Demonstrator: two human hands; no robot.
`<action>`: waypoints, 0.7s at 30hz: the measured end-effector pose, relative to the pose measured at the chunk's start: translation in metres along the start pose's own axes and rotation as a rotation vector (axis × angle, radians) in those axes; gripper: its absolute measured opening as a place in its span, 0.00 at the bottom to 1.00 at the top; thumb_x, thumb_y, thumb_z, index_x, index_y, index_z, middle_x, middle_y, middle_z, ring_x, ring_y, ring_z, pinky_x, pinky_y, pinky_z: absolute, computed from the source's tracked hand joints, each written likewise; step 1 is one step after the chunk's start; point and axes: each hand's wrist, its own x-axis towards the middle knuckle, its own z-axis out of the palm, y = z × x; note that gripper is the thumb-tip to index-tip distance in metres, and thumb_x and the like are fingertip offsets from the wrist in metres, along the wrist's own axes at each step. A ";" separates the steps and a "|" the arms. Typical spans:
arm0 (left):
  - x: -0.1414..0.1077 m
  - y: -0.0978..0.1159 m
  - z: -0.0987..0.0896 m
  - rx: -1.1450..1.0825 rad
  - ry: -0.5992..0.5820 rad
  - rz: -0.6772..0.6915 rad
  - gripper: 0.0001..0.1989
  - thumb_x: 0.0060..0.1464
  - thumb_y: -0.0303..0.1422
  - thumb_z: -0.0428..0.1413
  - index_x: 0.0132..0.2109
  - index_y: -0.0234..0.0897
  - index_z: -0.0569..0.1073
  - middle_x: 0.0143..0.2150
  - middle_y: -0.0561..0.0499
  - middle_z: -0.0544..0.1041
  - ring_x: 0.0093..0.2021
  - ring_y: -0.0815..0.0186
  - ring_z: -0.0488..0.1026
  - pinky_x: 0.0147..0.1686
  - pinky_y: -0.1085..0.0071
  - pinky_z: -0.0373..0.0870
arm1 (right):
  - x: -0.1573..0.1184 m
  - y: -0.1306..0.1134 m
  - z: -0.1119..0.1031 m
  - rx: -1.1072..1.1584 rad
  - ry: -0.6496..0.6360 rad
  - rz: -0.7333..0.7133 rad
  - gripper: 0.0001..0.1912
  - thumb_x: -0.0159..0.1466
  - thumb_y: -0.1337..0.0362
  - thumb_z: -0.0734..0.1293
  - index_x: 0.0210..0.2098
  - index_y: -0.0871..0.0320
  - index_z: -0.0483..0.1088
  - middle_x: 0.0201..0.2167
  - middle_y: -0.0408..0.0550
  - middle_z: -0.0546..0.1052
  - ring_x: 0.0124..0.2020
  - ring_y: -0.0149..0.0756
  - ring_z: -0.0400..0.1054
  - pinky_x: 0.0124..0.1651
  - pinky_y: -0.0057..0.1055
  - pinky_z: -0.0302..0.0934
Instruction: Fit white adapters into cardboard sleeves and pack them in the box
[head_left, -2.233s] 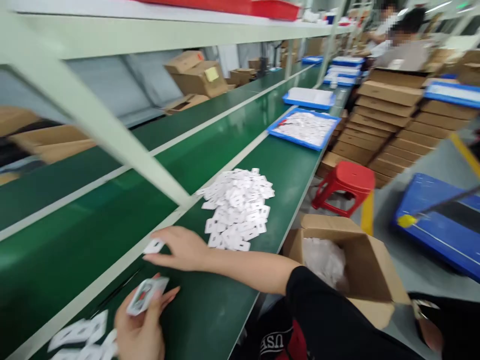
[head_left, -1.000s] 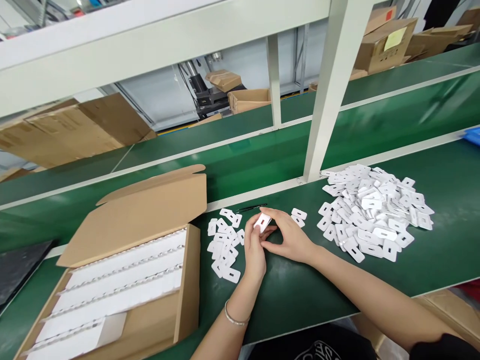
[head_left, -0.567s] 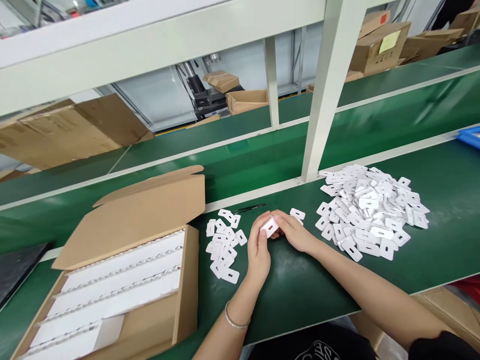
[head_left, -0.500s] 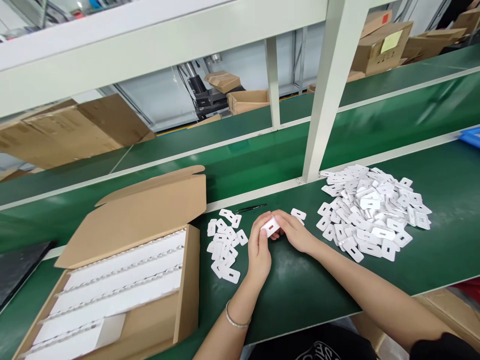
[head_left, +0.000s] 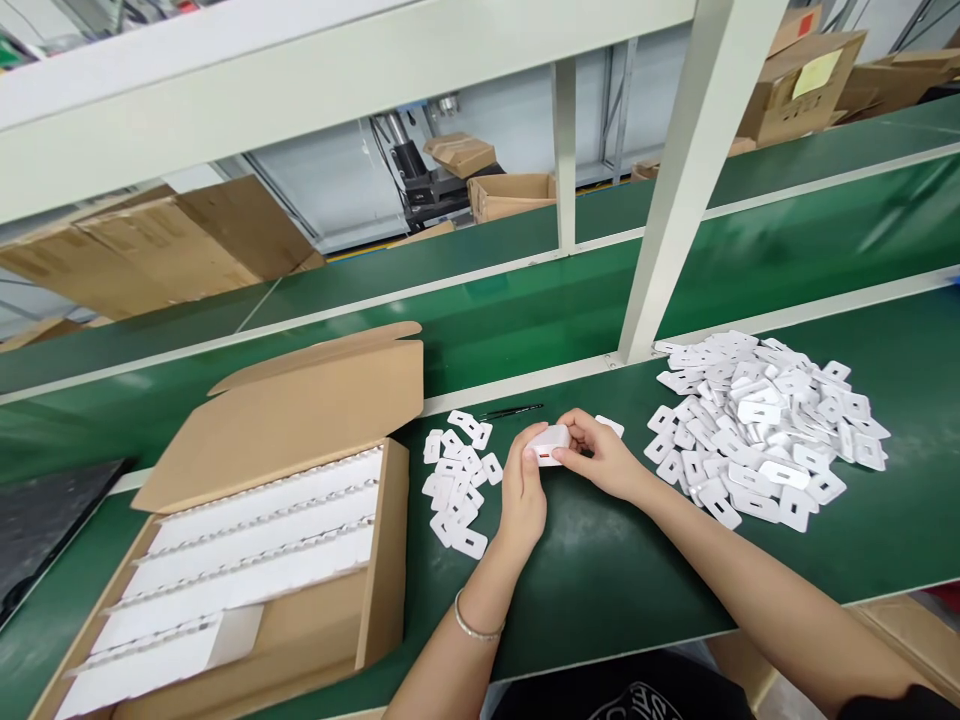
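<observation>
A small white plastic piece [head_left: 551, 443] with a red spot on its left end is pinched between my left hand [head_left: 523, 492] and my right hand [head_left: 604, 458], just above the green bench top [head_left: 615, 570]. Left of my hands lies a small cluster of flat white tags [head_left: 457, 482]. A much bigger heap of the same white tags [head_left: 765, 425] lies to the right of my right hand. A silver bracelet circles my left wrist.
An open cardboard box [head_left: 247, 560] with rows of white inserts stands at the left. A thin black tool [head_left: 514, 410] lies behind my hands. A pale frame post [head_left: 671, 200] rises from the bench. Cardboard boxes [head_left: 157, 250] sit on the far side.
2.2 s ago I faced right, along the line, reaching for a tag. Now I face the bench with both hands together on the white piece, which has turned slightly in the last second.
</observation>
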 end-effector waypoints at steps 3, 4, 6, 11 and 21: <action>0.004 0.002 -0.004 -0.003 -0.039 0.047 0.22 0.75 0.49 0.43 0.57 0.41 0.74 0.56 0.44 0.75 0.57 0.58 0.72 0.56 0.61 0.69 | 0.001 0.002 -0.001 0.067 -0.057 0.007 0.23 0.65 0.44 0.73 0.41 0.54 0.64 0.30 0.39 0.70 0.31 0.33 0.61 0.35 0.31 0.55; 0.006 0.004 -0.006 0.003 -0.057 0.066 0.21 0.75 0.48 0.44 0.56 0.41 0.75 0.53 0.45 0.76 0.54 0.58 0.72 0.55 0.62 0.69 | 0.001 0.002 0.000 0.085 -0.054 0.005 0.23 0.65 0.44 0.73 0.41 0.54 0.63 0.30 0.39 0.69 0.30 0.33 0.60 0.34 0.30 0.53; 0.008 0.007 -0.007 0.029 -0.070 0.102 0.21 0.75 0.47 0.45 0.53 0.42 0.76 0.49 0.46 0.76 0.50 0.59 0.73 0.52 0.62 0.69 | 0.000 0.002 0.002 0.098 -0.037 -0.004 0.23 0.65 0.43 0.72 0.40 0.54 0.63 0.28 0.38 0.67 0.28 0.32 0.57 0.32 0.30 0.50; 0.011 0.009 -0.008 0.053 -0.033 0.112 0.21 0.75 0.47 0.44 0.50 0.41 0.77 0.46 0.46 0.76 0.47 0.58 0.73 0.50 0.62 0.67 | -0.001 0.003 0.010 0.062 0.011 0.000 0.23 0.65 0.43 0.73 0.41 0.54 0.64 0.25 0.37 0.65 0.26 0.31 0.54 0.30 0.30 0.47; 0.010 0.004 -0.007 0.079 -0.030 0.076 0.25 0.76 0.48 0.38 0.57 0.43 0.76 0.53 0.45 0.76 0.54 0.58 0.72 0.55 0.59 0.69 | 0.001 0.008 0.016 0.074 0.055 -0.002 0.27 0.70 0.35 0.61 0.46 0.53 0.64 0.36 0.45 0.73 0.34 0.38 0.66 0.36 0.34 0.64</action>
